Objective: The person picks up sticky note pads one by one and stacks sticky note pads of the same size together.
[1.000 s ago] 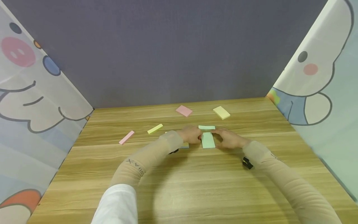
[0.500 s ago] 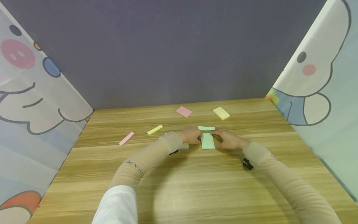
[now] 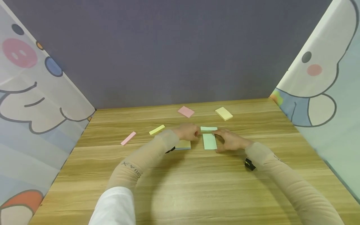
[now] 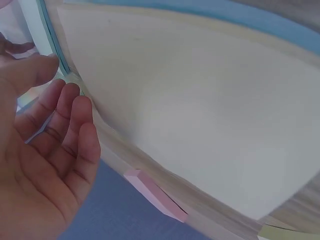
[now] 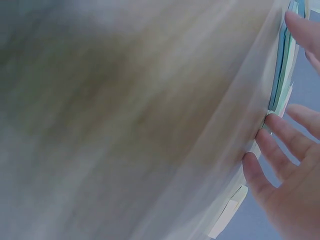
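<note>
On the table lies a mint-green sticky note pad (image 3: pixel 209 142), with a narrow green sticky note strip (image 3: pixel 209 128) just beyond its far edge. My right hand (image 3: pixel 231 140) is at the pad's right side, its fingers spread and relaxed. In the right wrist view its thumb (image 5: pixel 301 34) is right at the pad's layered blue-green edge (image 5: pixel 281 70). My left hand (image 3: pixel 189 131) hovers left of the green pad, fingers loosely bent and holding nothing. Below the left wrist is a cream sticky note pad (image 3: pixel 183 144) with a blue layer underneath, partly hidden by the hand.
A pink strip (image 3: pixel 128 138) and a yellow strip (image 3: pixel 157 129) lie to the left. Further back are a pink pad (image 3: pixel 186 111) and a pale yellow pad (image 3: pixel 223 113). A grey panel (image 3: pixel 180 56) rises behind the wooden table (image 3: pixel 197 187).
My left hand has drawn back left from the green pad, uncovering more of the cream pad. The right hand stays nearly in place, and the notes lie as before.
</note>
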### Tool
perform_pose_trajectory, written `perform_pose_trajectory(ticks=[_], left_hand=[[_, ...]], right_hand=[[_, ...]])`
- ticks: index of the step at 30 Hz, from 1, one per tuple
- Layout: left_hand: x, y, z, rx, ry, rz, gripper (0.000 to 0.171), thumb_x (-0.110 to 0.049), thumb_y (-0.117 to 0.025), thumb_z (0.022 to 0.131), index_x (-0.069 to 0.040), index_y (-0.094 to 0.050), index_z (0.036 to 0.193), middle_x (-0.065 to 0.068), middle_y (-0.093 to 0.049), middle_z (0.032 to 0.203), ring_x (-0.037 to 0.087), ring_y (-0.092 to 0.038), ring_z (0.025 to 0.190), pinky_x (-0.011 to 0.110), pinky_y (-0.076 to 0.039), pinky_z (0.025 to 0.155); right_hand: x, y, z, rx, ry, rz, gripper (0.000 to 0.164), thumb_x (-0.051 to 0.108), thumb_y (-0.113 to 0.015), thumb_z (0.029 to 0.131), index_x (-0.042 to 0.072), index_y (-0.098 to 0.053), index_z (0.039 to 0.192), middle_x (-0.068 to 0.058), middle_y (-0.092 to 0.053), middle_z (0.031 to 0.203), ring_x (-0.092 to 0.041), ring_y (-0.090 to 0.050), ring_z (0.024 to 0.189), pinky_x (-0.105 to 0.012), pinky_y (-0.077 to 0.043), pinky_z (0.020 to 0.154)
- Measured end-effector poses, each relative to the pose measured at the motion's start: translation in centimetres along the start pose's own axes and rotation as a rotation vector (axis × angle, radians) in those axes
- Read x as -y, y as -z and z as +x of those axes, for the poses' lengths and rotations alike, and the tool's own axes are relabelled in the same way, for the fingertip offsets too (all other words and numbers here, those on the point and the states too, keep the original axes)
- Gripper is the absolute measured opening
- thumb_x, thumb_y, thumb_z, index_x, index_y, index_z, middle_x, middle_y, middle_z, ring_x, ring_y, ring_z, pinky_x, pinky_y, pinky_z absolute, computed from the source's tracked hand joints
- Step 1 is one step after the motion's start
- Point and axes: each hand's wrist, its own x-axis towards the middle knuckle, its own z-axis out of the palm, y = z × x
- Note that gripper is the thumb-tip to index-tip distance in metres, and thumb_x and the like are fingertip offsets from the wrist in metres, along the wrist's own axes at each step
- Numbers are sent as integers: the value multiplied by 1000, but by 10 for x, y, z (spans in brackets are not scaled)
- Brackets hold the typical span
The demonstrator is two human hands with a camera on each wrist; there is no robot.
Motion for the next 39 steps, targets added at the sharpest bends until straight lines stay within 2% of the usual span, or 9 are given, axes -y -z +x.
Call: perform_pose_trajectory(ticks=[11, 19, 27, 32, 39], left_hand=[[5, -1, 0, 3, 24, -8, 10, -25, -61, 86, -15, -60, 90, -4, -60, 89, 10, -48, 72, 25, -41, 67], [9, 6, -5, -1, 60, -55, 16, -26, -62, 86, -14, -62, 97, -2, -64, 100, 12, -59, 85, 29, -48, 77], [23, 9, -10, -12, 64, -60, 22, -24, -60, 87, -11, -62, 104, 1, -64, 106, 16, -60, 95, 30, -48, 83], [37, 17, -15, -45, 112, -62, 21, -22, -59, 87, -10, -64, 104, 3, -65, 105, 18, -60, 94, 33, -48, 84], [57, 26, -24, -111, 216, -128, 22, -21, -62, 87, -7, -63, 103, 6, -64, 106, 19, -60, 90, 34, -49, 81]], right_hand=[[0, -1, -1, -4, 7, -9, 88, 36, -77, 70, 6, -34, 140, -21, -34, 143, -43, -25, 132, -62, -26, 102], [-1, 0, -2, -17, 17, -17, 87, 36, -76, 70, 4, -35, 139, -22, -35, 141, -43, -25, 131, -61, -26, 102], [-3, -1, -3, -12, 16, -9, 86, 36, -76, 71, 5, -35, 139, -22, -33, 143, -43, -22, 132, -62, -24, 102], [-3, -2, -2, -12, 14, -10, 86, 36, -76, 71, 6, -35, 140, -20, -33, 144, -43, -20, 133, -63, -23, 102], [-2, -1, -1, -19, 31, -14, 85, 37, -76, 71, 5, -36, 138, -22, -34, 142, -45, -20, 133, -63, -22, 102]])
